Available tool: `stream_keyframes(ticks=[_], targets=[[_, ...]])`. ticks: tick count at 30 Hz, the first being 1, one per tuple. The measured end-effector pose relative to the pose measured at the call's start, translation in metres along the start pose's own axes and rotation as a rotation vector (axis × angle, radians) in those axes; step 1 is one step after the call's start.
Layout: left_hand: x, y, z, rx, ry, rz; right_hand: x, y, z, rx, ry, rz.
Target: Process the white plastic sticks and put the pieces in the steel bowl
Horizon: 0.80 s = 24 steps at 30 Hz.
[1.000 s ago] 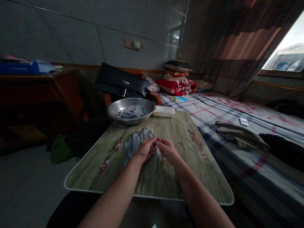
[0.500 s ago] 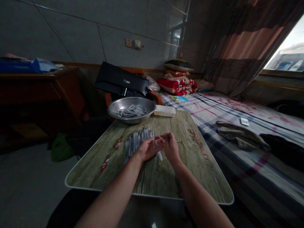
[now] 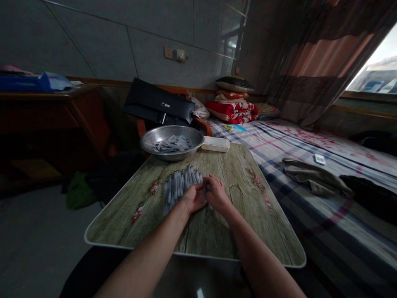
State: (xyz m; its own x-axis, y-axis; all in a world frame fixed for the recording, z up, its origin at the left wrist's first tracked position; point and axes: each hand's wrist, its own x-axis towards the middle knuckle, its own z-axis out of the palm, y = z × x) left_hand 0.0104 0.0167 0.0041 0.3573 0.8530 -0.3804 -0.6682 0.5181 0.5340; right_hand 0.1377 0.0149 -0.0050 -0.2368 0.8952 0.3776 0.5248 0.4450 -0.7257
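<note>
My left hand (image 3: pixel 195 198) is curled, palm up, around a slim translucent plastic tube (image 3: pixel 204 192) that stands roughly upright and is mostly hidden by fingers. Over the tube's upper part, my right hand (image 3: pixel 217 193) is closed and touches the left fingers; whatever it pinches is covered. Just left of both hands, a row of similar translucent tubes (image 3: pixel 178 184) with dark ends lies side by side on the wood-patterned table (image 3: pixel 242 231).
A steel basin (image 3: pixel 149 151) with many loose clear plastic pieces stands at the table's far left edge. Beside it is a white oblong tray (image 3: pixel 216 145). A bed with a checked sheet (image 3: pixel 263 145) runs along the right. Behind the basin leans a black monitor (image 3: pixel 161 103).
My right hand has moved left and closed in over the tube in my left hand. The small dark thing seen in the right fingers is now hidden. The tube row is unchanged.
</note>
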Motion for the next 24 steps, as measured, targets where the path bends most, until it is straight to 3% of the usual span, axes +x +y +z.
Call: stream_keyframes(ticks=[3, 7, 12, 20, 24], targets=[[-0.001, -0.001, 0.000, 0.003, -0.010, 0.001, 0.000, 0.001, -0.003, 0.142, 0.040, -0.018], [-0.003, -0.002, 0.003, -0.122, -0.048, -0.040, 0.001, 0.003, -0.013, 0.332, 0.202, 0.123], [-0.006, 0.005, 0.010, -0.260, 0.094, -0.153, 0.005, 0.008, -0.020, 0.423, 0.396, 0.264], [-0.001, 0.023, 0.020, -0.296, 0.295, -0.006, 0.005, 0.004, -0.014, 0.349, 0.374, 0.276], [0.007, 0.060, 0.042, -0.284, 0.314, 0.110, 0.005, 0.004, -0.011, 0.312, 0.365, 0.257]])
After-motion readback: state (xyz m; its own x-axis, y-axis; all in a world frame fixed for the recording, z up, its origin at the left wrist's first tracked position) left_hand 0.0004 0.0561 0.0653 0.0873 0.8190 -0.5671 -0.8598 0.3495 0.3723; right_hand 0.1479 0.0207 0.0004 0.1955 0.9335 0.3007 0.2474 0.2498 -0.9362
